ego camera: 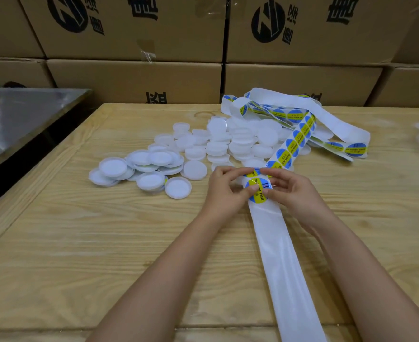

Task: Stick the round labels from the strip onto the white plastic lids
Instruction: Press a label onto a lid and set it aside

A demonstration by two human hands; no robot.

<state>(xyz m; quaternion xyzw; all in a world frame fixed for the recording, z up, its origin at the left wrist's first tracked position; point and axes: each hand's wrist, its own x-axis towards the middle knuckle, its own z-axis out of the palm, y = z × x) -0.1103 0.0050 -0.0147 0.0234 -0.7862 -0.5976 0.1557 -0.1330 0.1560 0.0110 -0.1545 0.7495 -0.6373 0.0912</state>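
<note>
Pinching the label point(258, 193), left hand point(224, 190) and right hand point(291, 191) meet, fingers curled.

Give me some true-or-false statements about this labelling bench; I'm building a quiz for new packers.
1. The left hand and the right hand both pinch the label strip. True.
2. The white lids stand in one neat tower. False: they lie in a loose pile on the wooden table.
3. The stretch of strip nearest the person bears no labels. True.
4. The round labels are red and green. False: they are blue and yellow.
5. Cardboard boxes stand behind the table. True.
</note>
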